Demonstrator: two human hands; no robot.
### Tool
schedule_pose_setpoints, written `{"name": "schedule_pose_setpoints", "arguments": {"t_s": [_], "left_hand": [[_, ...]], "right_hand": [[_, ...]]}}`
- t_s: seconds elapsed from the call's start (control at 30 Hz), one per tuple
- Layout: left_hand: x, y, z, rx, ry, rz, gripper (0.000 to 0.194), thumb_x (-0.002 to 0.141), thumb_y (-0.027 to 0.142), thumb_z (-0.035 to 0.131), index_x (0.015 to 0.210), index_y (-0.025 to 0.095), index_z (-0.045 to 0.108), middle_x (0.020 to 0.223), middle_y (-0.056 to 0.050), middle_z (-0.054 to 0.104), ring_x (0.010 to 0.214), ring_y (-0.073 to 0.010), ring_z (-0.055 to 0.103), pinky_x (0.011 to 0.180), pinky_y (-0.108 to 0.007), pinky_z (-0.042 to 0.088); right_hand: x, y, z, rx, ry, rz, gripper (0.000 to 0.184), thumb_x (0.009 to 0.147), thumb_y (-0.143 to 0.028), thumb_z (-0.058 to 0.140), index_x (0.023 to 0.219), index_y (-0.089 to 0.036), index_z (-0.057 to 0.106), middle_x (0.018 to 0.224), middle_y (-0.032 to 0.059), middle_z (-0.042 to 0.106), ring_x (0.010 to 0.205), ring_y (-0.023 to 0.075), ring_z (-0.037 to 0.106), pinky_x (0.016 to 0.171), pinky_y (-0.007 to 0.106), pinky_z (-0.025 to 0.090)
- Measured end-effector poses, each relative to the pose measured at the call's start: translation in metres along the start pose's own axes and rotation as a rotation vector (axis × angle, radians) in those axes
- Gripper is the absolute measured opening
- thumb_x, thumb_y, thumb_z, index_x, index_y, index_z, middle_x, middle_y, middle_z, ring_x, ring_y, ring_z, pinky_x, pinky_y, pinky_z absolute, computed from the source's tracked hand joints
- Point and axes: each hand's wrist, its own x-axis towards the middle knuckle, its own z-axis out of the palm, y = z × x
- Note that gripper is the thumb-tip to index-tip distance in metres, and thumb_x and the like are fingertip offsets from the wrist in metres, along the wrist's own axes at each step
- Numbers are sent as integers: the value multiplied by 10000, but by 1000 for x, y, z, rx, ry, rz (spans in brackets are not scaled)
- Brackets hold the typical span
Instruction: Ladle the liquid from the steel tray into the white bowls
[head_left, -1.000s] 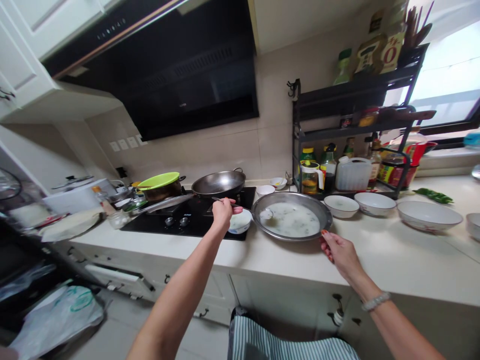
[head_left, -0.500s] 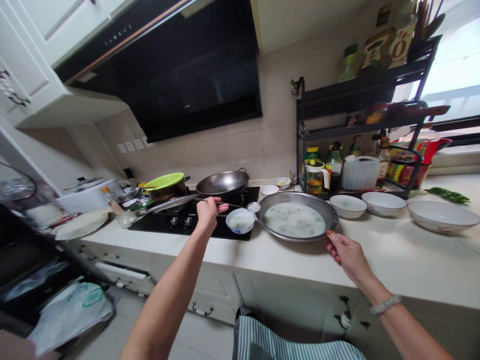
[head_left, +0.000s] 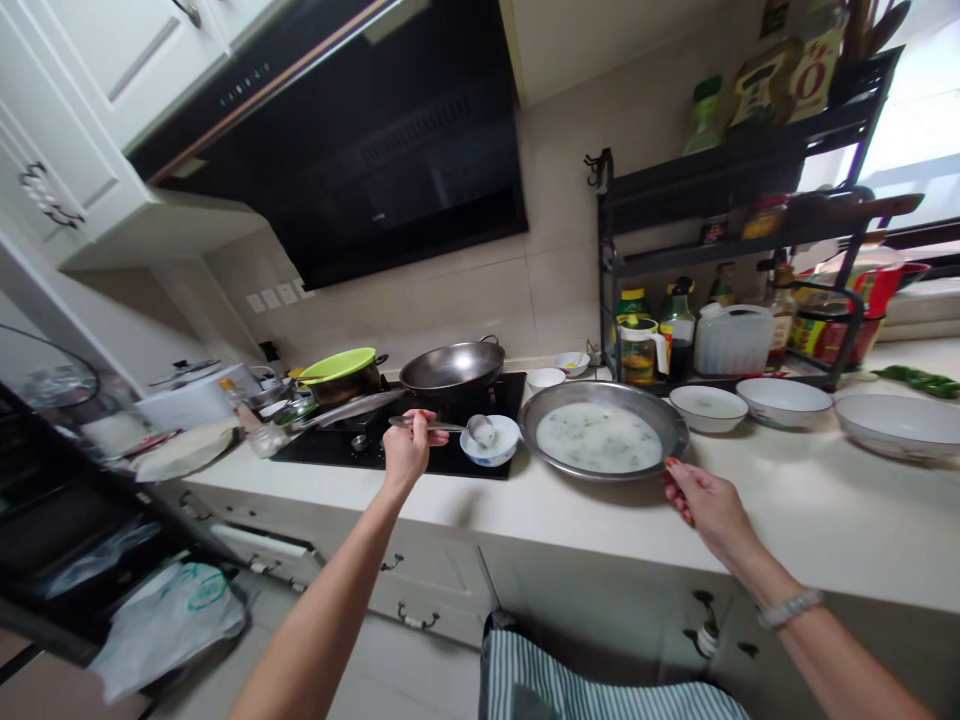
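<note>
My left hand [head_left: 409, 447] is closed around the handle of a metal ladle [head_left: 480, 430]. The ladle's bowl is over a small blue-and-white bowl [head_left: 491, 457], which holds pale liquid at the front right of the stove. My right hand [head_left: 709, 508] pinches the near right rim of a wide metal basin [head_left: 679, 425]. The basin sits on the counter and holds a milky soup [head_left: 600, 437] with green bits in it.
A wok [head_left: 453, 367] and a pot topped by a green basin [head_left: 341, 364] stand on the black stove [head_left: 315, 450]. White bowls [head_left: 784, 403] line the counter [head_left: 787, 500] to the right, below a black rack [head_left: 675, 195] of bottles. The range hood [head_left: 375, 150] hangs overhead.
My left hand has moved the ladle left, from the basin's left rim to over the small bowl. My right hand stays on the basin's rim. The view has shifted slightly.
</note>
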Motion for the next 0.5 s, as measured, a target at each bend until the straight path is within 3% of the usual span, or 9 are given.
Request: {"name": "schedule_pose_setpoints", "arguments": {"t_s": [0.13, 0.23, 0.33, 0.5], "left_hand": [[-15, 5, -2, 114, -117, 223, 316, 901, 408, 424, 889, 161, 622, 620, -52, 704, 558, -189, 695, 560, -260, 535], [-22, 6, -3, 98, -135, 285, 267, 891, 391, 462, 885, 184, 631, 660, -52, 705, 582, -174, 694, 590, -250, 536], [-24, 6, -2, 17, -82, 212, 218, 867, 364, 511, 865, 192, 644, 670, -51, 701, 590, -166, 693, 599, -233, 533], [-15, -2, -1, -125, 139, -9, 220, 858, 324, 486, 806, 167, 631, 596, -40, 680, 556, -182, 693, 560, -243, 537]], "right_hand": [[-1, -1, 0, -10, -4, -5, 498, 575, -642, 701, 647, -161, 593, 481, 14, 536, 374, 81, 398, 316, 195, 263], [-2, -2, 1, -14, -6, -1, 474, 593, -626, 693, 651, -166, 592, 484, 11, 535, 374, 82, 395, 319, 199, 262], [-2, -3, 1, -9, -8, 6, 459, 601, -613, 690, 652, -167, 592, 490, 9, 534, 381, 81, 390, 324, 198, 257], [-2, -2, 1, 3, -4, 6, 476, 598, -623, 695, 660, -161, 596, 492, 8, 534, 386, 79, 395, 326, 192, 257]]}}
